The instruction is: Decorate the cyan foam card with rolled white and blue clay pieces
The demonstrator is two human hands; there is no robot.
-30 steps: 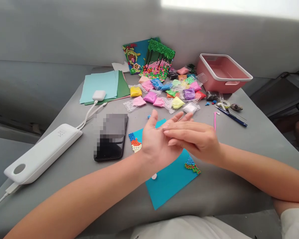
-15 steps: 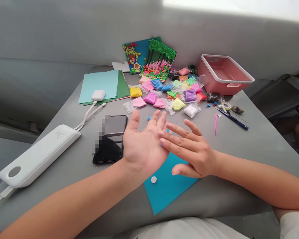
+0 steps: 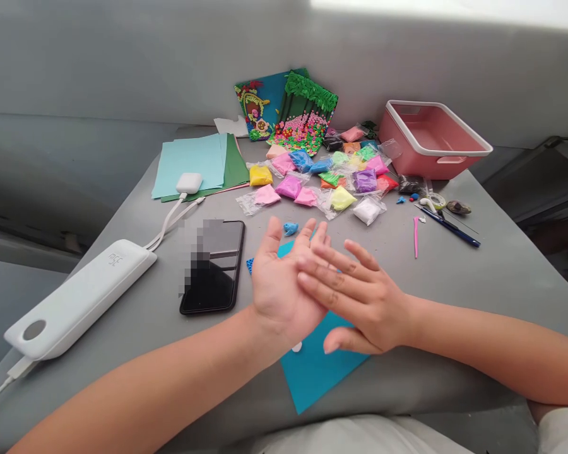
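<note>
My left hand (image 3: 288, 287) is held palm up above a blue sheet (image 3: 319, 372), fingers stretched out. Across its palm lie the straight fingers of my right hand (image 3: 364, 296), palm down, thumb apart. Whether anything sits between palm and fingers is hidden. On the sheet, a small white disc (image 3: 297, 347) shows partly below my left wrist. Just beyond my left fingertips is a lump of blue clay (image 3: 290, 229). A blue dotted piece (image 3: 249, 265) peeks out beside my left thumb, mostly covered.
Several bags of coloured clay (image 3: 288, 186) lie at the back, before two decorated pictures (image 3: 307, 107). A pink basket (image 3: 435, 157), a pink tool (image 3: 416, 238) and a dark blue pen-like tool (image 3: 454, 230) are right. Left are a phone (image 3: 218, 271), power bank (image 3: 85, 296) and paper sheets (image 3: 189, 161).
My right fingers have slid farther over my left palm, and the left hand has shifted slightly right. More of the blue lump and the dotted piece shows; the white disc is now partly covered.
</note>
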